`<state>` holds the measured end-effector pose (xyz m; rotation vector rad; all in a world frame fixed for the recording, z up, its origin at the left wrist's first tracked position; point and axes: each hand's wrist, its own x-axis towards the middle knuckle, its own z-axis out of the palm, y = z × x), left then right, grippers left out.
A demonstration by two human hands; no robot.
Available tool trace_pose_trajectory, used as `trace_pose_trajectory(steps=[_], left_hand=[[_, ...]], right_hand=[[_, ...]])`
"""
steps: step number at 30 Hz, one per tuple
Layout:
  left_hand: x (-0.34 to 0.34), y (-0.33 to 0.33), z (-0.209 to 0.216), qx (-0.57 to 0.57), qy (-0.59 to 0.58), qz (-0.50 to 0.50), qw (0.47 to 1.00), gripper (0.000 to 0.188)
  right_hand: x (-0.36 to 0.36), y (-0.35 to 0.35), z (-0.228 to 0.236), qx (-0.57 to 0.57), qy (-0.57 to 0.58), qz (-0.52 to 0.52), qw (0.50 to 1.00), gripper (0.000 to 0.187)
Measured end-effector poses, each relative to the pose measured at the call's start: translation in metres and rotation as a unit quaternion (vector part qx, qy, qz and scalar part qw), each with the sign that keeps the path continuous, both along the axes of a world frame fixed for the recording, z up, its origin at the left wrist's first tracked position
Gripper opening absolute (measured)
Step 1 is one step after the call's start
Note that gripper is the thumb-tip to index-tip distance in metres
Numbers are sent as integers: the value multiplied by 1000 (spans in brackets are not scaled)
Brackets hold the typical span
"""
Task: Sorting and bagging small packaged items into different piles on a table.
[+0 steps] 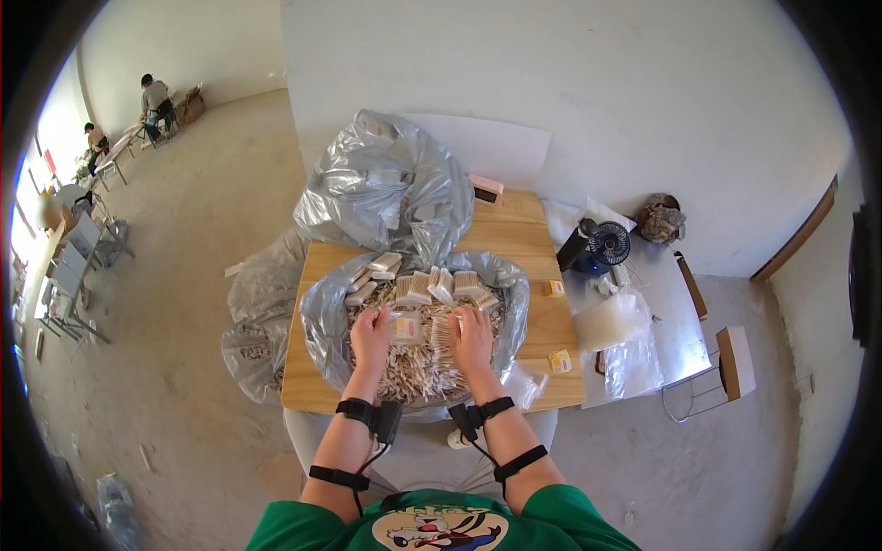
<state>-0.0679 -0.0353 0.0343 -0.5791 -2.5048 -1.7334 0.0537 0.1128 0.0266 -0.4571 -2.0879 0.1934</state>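
My left hand (370, 332) is closed on the edge of a small clear plastic packet (405, 328) with a yellowish label. To its right, my right hand (473, 338) bends its fingers round the side of a bunch of cotton swabs (443, 338). Both hands are over a grey plastic bag (325, 317), spread wide and heaped with loose cotton swabs (404, 372). Along the heap's far side lie several filled swab packets (415, 288), some leaning on each other. The fingertips are too small to make out exactly.
A big tied grey bag (377, 188) stands behind on the wooden table (547, 344). Small yellow boxes (559, 361) lie at its right. The metal side table (675, 331) carries a black fan (609, 243) and clear plastic bags (611, 321). People (156, 96) sit far left.
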Motion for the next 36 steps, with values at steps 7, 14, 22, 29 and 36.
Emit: trace_pose_trajectory(steps=[7, 14, 22, 29, 36], left_hand=[[19, 12, 52, -77, 111, -120, 984, 28], [23, 13, 42, -53, 78, -90, 991, 31], [24, -4, 15, 70, -152, -87, 982, 30], [81, 36, 13, 88, -244, -207, 943, 27], [126, 61, 5, -3, -255, -279, 926, 24]], right_hand=[[8, -44, 3, -843, 208, 270, 416, 29], [43, -20, -10, -754, 191, 278, 563, 22], [158, 92, -58, -649, 285, 19, 705, 14], [233, 167, -122, -473, -33, -231, 849, 24], [217, 156, -95, -333, -202, -272, 880, 30]])
